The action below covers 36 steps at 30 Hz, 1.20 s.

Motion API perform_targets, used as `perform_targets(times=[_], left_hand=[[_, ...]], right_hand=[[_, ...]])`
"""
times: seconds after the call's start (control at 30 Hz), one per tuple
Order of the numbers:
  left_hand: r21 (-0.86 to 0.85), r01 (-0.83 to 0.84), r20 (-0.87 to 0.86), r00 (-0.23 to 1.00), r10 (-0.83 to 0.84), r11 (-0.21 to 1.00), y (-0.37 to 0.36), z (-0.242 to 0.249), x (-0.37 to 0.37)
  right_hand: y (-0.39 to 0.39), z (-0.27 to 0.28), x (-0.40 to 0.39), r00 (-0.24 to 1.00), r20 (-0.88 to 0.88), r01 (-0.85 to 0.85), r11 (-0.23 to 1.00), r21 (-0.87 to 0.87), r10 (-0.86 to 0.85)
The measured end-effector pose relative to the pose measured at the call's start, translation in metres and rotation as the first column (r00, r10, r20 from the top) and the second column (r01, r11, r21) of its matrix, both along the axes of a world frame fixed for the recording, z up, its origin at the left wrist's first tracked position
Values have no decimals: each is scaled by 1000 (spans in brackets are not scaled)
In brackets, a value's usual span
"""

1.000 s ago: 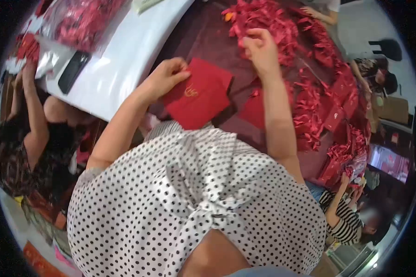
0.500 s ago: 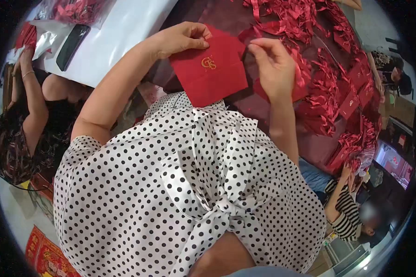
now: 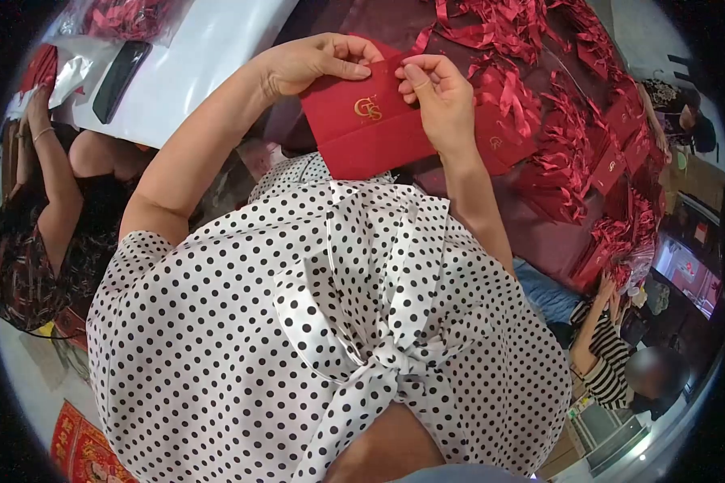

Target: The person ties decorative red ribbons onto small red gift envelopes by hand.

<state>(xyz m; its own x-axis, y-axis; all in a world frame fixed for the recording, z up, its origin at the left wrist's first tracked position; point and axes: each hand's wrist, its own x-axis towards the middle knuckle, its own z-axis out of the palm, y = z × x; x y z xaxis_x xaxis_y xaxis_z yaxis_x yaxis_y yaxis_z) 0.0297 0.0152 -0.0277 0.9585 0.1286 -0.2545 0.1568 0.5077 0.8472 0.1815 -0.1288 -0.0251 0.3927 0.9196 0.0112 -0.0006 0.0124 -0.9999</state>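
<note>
A red paper envelope or bag (image 3: 370,133) with a gold monogram is held up over the table in front of my chest. My left hand (image 3: 330,64) pinches its upper left part between thumb and fingers. At its upper right edge, my right hand (image 3: 437,92) has thumb and fingers closed on a thin red ribbon (image 3: 420,40). To the right of my right hand lies another red monogrammed piece (image 3: 499,141) with ribbons on it.
Piles of red ribbons (image 3: 552,173) cover the right side of the dark red tablecloth (image 3: 524,249). A black phone (image 3: 121,80) rests on the white surface (image 3: 197,68) at left. Co-workers sit left and right; a striped sleeve (image 3: 608,366) shows at lower right.
My right hand has moved left, closer to my left hand and onto the envelope's top edge. The other monogrammed piece at right shows more now.
</note>
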Motion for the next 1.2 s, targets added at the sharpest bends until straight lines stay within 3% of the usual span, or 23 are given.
perform_targets(times=[0.13,0.2,0.23,0.3,0.53,0.6,0.63,0.7,0.73,0.8,0.87,0.9,0.93,0.97,1.0,1.07,1.13,1.17,1.2], left_hand=[[-24,32,16,999,-32,999,0,1,1],[-14,36,3,999,-36,999,-1,0,5],[18,30,0,1000,-30,999,0,-1,6],[50,27,-3,1000,-27,998,0,-1,8],[162,-11,-20,1000,14,987,-2,-1,7],[201,-15,-20,1000,19,980,-4,3,6],[228,-42,-24,999,49,973,-8,7,7],[258,-70,-24,997,79,964,-10,9,6],[336,-66,-9,997,74,939,-9,8,6],[412,-56,4,998,60,910,-11,8,8],[742,-122,89,993,84,659,-19,13,10],[829,-107,54,992,112,549,-22,13,11],[830,-106,56,993,107,547,-23,15,9],[737,-124,58,991,121,665,-23,16,5],[627,-143,59,989,137,766,-22,17,3],[568,-180,54,982,181,803,-18,23,1],[518,-194,21,977,214,833,-15,24,2],[518,-193,23,977,212,833,-12,23,4],[558,-80,-15,994,106,826,-9,23,5]], right_hand=[[-6,14,-2,999,25,-37,999,1,37],[-9,20,-1,974,218,-33,994,-108,57],[-9,20,-1,974,220,-31,994,-108,55],[-9,17,-2,889,456,85,993,-80,-39],[-9,20,-6,847,530,71,997,-44,-37],[-7,19,-6,718,694,-15,995,94,-55],[-8,19,-7,718,694,-16,995,95,-55],[-9,21,-10,591,805,-48,994,97,-50],[-8,22,-10,591,805,-48,994,99,-52],[-6,23,-9,437,899,-115,990,85,-27],[-2,20,-8,389,921,-109,992,60,-13],[0,20,-7,339,941,-107,994,35,3],[0,24,-6,338,941,-103,994,37,0],[1,33,-3,691,711,-73,991,-112,131],[2,39,1,920,339,-110,961,-256,195],[4,41,5,937,266,-160,957,-244,225],[7,35,4,815,511,-200,961,-192,272],[11,33,4,716,676,-178,982,-65,174],[11,35,5,713,680,-177,982,-63,172]])
